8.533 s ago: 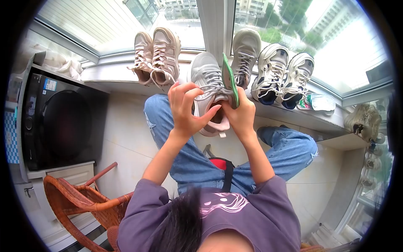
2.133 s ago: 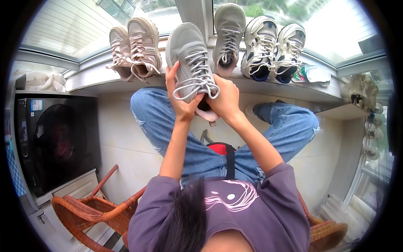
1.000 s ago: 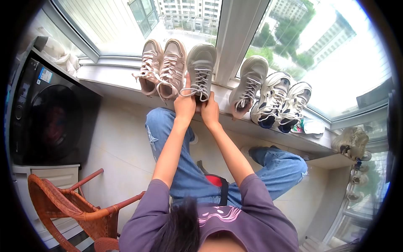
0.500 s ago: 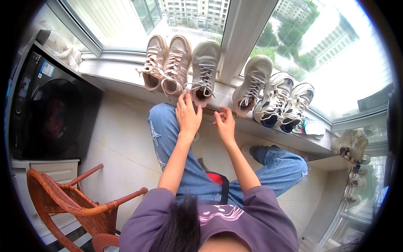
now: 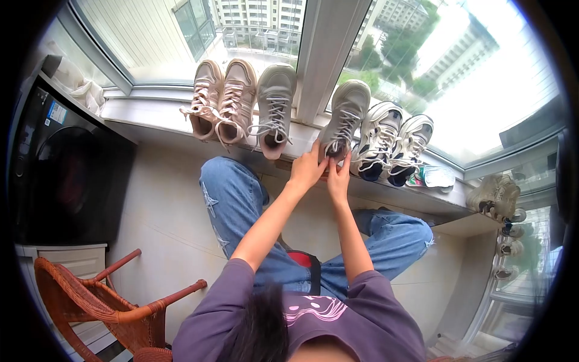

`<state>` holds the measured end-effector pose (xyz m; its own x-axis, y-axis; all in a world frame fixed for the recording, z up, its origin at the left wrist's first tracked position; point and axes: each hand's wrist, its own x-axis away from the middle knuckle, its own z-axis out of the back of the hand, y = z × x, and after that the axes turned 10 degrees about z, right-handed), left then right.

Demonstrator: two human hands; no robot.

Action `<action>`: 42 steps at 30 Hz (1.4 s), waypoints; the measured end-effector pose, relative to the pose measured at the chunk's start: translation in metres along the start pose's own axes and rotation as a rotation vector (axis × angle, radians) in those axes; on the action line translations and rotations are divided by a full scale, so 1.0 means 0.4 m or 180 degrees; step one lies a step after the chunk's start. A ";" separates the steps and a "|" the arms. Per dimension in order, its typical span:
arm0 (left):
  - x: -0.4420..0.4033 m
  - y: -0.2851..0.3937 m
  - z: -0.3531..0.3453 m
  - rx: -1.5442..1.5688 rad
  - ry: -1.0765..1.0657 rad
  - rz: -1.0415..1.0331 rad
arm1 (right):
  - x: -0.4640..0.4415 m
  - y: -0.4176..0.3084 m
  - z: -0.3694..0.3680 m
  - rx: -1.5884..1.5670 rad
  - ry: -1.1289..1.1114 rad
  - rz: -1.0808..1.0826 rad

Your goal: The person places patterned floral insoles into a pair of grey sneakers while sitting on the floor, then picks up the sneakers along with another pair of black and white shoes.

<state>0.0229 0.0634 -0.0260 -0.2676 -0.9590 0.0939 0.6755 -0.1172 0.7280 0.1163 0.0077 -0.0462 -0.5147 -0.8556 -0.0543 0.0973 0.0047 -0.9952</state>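
Both my hands are at the heel of a grey laced shoe [image 5: 348, 108] on the window sill, its toe toward the glass. My left hand [image 5: 309, 168] is closed on the left side of its heel, and my right hand [image 5: 338, 176] on the right side. To the left stands a matching grey shoe [image 5: 276, 99], untouched, beside a pair of beige-pink shoes [image 5: 237, 99]. Just right of the held shoe is a pair of white and dark shoes [image 5: 381, 136].
Green and white insoles [image 5: 435, 178] lie on the sill [image 5: 158, 120] at right, with more shoes [image 5: 494, 196] beyond. A black front-loading machine [image 5: 66, 175] stands left, a wicker chair [image 5: 114, 308] at lower left. My knees are below the sill.
The left grey shoe has been set on the sill and let go. My hands have moved right and taken hold of the other grey shoe's heel. The view has shifted slightly.
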 end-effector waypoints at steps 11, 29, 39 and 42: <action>-0.021 -0.030 -0.010 0.0344 0.0294 -0.0146 | -0.020 0.062 -0.032 0.0071 0.0129 0.0396; 0.044 -0.126 -0.062 0.1055 0.0127 -0.0004 | 0.091 0.038 0.069 -0.0022 -0.0572 -0.0023; 0.137 -0.146 -0.083 0.1104 -0.0504 0.0111 | 0.132 0.086 0.049 0.0064 -0.0897 -0.0263; 0.141 -0.159 -0.085 0.1026 -0.0562 0.0138 | 0.144 0.095 0.046 0.0145 -0.1009 -0.0368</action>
<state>-0.0118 0.0078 -0.0900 -0.3768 -0.8987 0.2245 0.4452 0.0368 0.8947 0.1058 -0.0510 -0.0858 -0.2350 -0.9675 0.0935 0.0956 -0.1187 -0.9883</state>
